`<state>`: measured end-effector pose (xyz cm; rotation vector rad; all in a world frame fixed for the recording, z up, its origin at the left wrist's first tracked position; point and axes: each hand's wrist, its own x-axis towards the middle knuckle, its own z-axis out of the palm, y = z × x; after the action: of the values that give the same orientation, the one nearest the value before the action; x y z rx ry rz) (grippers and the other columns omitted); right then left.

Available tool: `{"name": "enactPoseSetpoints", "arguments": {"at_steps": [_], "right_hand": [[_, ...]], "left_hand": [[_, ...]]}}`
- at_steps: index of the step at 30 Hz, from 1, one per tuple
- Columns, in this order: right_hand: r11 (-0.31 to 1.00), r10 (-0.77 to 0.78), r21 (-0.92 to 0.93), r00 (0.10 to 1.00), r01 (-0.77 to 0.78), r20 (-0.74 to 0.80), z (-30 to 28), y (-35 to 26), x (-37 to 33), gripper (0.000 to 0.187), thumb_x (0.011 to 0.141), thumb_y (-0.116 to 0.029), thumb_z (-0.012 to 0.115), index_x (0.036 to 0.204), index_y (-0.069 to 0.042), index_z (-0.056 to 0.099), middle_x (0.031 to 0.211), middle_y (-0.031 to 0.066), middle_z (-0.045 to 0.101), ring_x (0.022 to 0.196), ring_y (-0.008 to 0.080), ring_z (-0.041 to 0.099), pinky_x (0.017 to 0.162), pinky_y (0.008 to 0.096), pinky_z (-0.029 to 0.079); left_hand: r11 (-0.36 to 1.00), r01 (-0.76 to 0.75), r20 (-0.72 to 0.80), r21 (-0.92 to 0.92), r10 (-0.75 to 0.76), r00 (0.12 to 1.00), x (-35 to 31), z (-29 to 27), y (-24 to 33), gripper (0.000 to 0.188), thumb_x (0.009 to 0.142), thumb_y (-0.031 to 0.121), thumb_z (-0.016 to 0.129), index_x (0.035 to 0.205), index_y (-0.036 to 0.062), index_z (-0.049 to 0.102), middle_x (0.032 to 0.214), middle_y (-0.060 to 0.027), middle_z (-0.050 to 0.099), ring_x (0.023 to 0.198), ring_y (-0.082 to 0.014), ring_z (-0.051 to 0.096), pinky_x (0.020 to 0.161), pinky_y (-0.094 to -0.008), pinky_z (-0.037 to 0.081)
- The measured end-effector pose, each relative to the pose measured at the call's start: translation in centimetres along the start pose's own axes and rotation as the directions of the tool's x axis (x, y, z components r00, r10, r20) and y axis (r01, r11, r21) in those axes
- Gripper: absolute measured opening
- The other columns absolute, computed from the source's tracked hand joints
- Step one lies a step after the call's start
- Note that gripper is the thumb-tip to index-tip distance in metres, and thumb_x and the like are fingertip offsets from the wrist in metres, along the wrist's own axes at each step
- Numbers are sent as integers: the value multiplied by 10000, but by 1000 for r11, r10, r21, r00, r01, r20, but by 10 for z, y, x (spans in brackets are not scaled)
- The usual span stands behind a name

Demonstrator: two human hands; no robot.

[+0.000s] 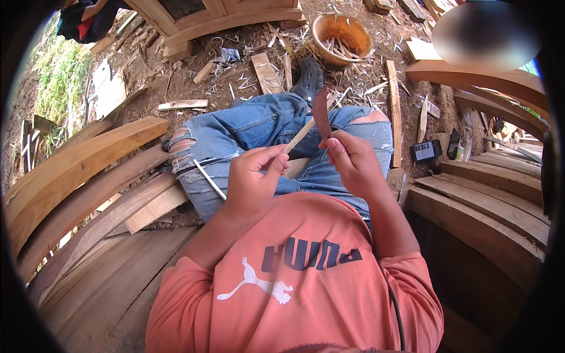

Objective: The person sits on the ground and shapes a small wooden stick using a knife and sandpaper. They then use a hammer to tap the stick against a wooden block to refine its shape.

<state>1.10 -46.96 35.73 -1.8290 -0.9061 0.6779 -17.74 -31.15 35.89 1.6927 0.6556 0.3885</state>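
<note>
Between the thumb and fingers of my left hand (256, 173) is a thin pale wooden stick (300, 135), slanting away up to the right. My right hand (353, 162) grips a knife with a broad, reddish-brown blade (321, 113) that points upward. The blade lies across or just beside the stick's far part; whether they touch I cannot tell. The knife's handle is hidden in my fist. Another thin pale stick (210, 179) rests on my left thigh, against the torn blue jeans. A piece of wood (296, 167) shows in my lap behind the hands.
An orange-brown bucket (341, 40) holding wood strips stands ahead, with shavings and offcuts scattered around. Curved planks (88, 150) are stacked at my left, more boards (488, 194) at my right. A phone-like device (426, 150) lies on the right. A wooden frame (218, 23) stands at the far side.
</note>
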Motion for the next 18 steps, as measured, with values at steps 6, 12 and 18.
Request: {"name": "enactPoseSetpoints", "arguments": {"at_steps": [6, 12, 18], "right_hand": [[993, 48, -114, 997, -41, 60, 1, -6, 0, 329, 1129, -278, 547, 984, -8, 667, 707, 125, 599, 659, 266, 602, 659, 421, 483], [993, 61, -103, 996, -54, 67, 0, -12, 4, 352, 1133, -300, 537, 942, -15, 618, 715, 196, 597, 673, 415, 600, 643, 500, 452], [990, 56, -128, 998, -51, 36, 1, -18, 7, 343, 1128, -294, 543, 933, -17, 592, 762, 251, 608, 742, 498, 594, 653, 541, 442]], "left_hand": [[925, -258, 27, 277, 261, 965, 4, -2, 8, 211, 1029, 62, 700, 1198, -45, 769, 881, -132, 772, 771, -197, 760, 705, -308, 593], [871, -321, 21, 373, 338, 941, 4, -5, 14, 210, 1022, 54, 689, 1194, -32, 772, 863, -141, 764, 753, -236, 757, 679, -330, 576], [847, -330, 0, 416, 363, 932, 4, -6, 15, 206, 1028, 53, 681, 1195, -32, 767, 855, -138, 757, 750, -235, 756, 676, -331, 580]]}}
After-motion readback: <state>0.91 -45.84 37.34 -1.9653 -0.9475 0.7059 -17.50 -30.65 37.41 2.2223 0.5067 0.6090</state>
